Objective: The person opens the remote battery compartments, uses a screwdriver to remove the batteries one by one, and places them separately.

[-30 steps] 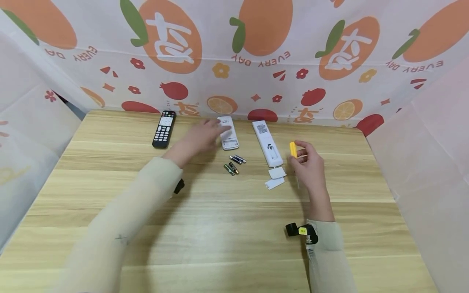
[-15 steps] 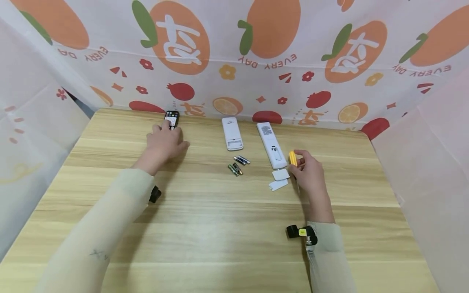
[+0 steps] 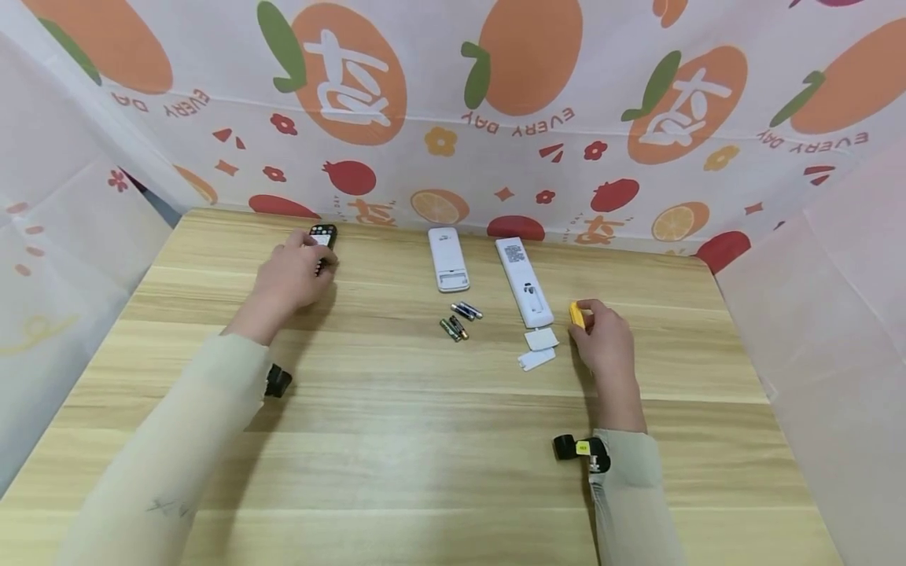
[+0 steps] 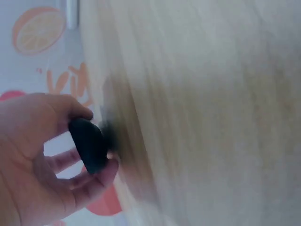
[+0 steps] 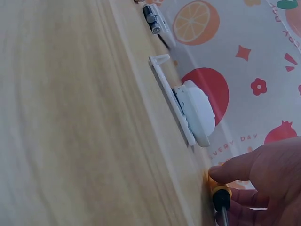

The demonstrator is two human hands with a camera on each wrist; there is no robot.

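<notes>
At the back left of the table, my left hand (image 3: 293,271) grips a black remote control (image 3: 324,234) by its sides. In the left wrist view the dark end of the black remote (image 4: 89,145) sits between thumb and fingers. My right hand (image 3: 605,338) holds a screwdriver by its yellow handle (image 3: 576,314); the right wrist view shows its metal shaft (image 5: 225,216). Left of that hand lies a long white remote (image 3: 524,281), back up, its battery slot uncovered. Two white battery covers (image 3: 541,339) lie below it. A shorter white remote (image 3: 449,259) lies face down farther left.
Several small batteries (image 3: 453,328) lie in two pairs below the shorter white remote. Behind the wooden table (image 3: 410,440) hangs a fruit-print cloth (image 3: 439,169), and pale cloths (image 3: 835,314) flank both sides.
My left hand has moved left from the shorter white remote to the black remote and now grips it, shifting it slightly. The right hand with the screwdriver has lowered a little.
</notes>
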